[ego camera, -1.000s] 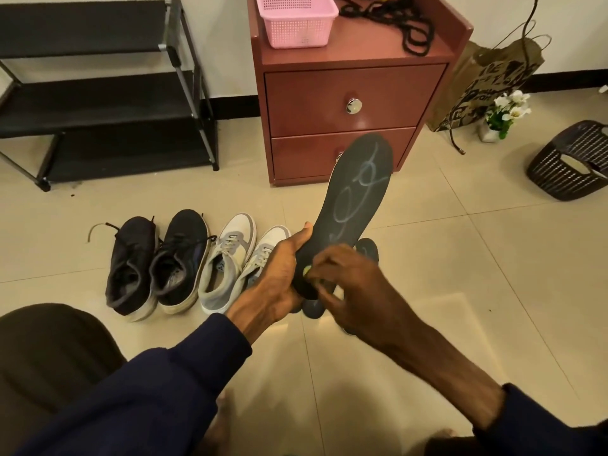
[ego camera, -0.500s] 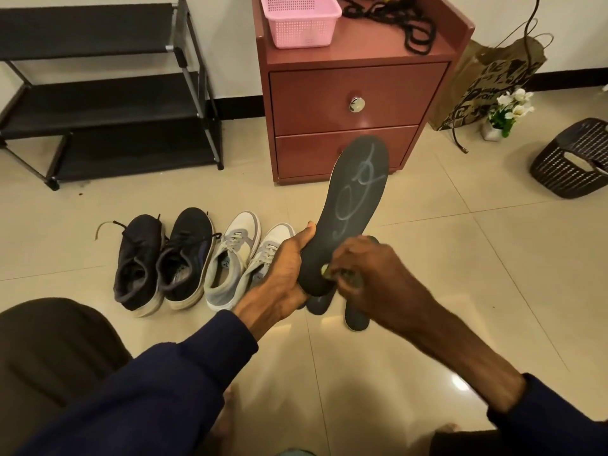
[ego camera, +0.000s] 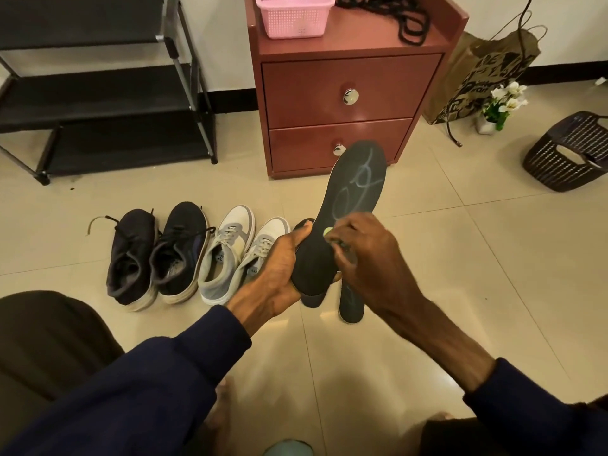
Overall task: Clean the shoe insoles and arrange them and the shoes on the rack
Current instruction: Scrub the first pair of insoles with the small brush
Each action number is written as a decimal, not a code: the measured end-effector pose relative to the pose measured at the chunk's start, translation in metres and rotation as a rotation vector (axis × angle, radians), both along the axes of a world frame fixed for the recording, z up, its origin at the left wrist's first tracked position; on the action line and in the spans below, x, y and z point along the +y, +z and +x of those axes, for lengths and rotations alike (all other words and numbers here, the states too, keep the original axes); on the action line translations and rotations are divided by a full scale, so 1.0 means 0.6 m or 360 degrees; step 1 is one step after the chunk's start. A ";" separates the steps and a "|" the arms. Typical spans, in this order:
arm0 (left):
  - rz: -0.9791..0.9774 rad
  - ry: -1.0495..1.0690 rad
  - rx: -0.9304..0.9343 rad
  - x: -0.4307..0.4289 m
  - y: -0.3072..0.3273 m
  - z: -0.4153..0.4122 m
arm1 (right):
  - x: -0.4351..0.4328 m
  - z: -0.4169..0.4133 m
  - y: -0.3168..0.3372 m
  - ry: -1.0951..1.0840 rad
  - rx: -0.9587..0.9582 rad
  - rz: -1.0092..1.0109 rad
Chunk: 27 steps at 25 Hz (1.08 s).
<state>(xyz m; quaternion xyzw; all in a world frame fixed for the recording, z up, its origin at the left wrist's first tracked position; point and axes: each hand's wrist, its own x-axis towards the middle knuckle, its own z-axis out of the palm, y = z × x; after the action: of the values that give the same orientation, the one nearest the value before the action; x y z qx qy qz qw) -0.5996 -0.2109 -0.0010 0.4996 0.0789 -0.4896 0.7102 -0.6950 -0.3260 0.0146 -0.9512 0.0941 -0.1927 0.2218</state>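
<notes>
Gripping insole (ego camera: pixel 355 192); pink basket's (ego camera: pixel 294 19) contents unclear.

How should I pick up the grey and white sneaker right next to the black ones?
Grip the grey and white lace-up sneaker at its heel rim, reaching down from above on the near side. It stands upright with its opening facing up and its heel at the near end; the black lace-up sneaker crowds its left side.

A reddish two-drawer cabinet (ego camera: pixel 312 87) stands against a white wall (ego camera: pixel 227 44) on beige tiles (ego camera: pixel 477 274).
</notes>
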 end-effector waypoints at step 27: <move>-0.0081 -0.0082 0.0070 0.000 0.003 -0.006 | -0.038 -0.017 0.008 -0.0073 0.0018 0.0012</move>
<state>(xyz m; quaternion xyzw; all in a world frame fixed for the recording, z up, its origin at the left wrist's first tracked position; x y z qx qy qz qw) -0.6034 -0.2112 0.0009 0.4724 0.0692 -0.5205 0.7080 -0.7055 -0.3490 0.0192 -0.9491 0.1178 -0.1920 0.2203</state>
